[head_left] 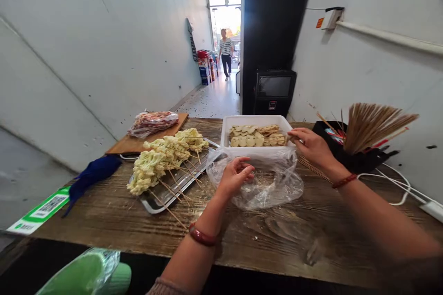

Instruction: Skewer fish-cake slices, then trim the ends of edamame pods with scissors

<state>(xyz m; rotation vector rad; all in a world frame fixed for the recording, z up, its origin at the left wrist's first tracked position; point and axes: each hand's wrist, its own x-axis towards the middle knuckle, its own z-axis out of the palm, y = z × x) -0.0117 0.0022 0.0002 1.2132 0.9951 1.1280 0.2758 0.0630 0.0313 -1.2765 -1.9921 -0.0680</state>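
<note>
Across the worktop [114,221], one white tub [225,134] of skewered slices [247,141] sits behind one clear bag [268,196], right of one tray [152,208] of cauliflower [166,157]. The left hand [236,175], fingers parted, is over the bag; the right hand [314,148], fingertips together, is at the tub's right edge, its hold unclear.

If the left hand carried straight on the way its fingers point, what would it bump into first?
Most likely the clear plastic bag just ahead of the left hand; if the hand is above it, perhaps the white tub beyond. Depth is unclear.
</note>
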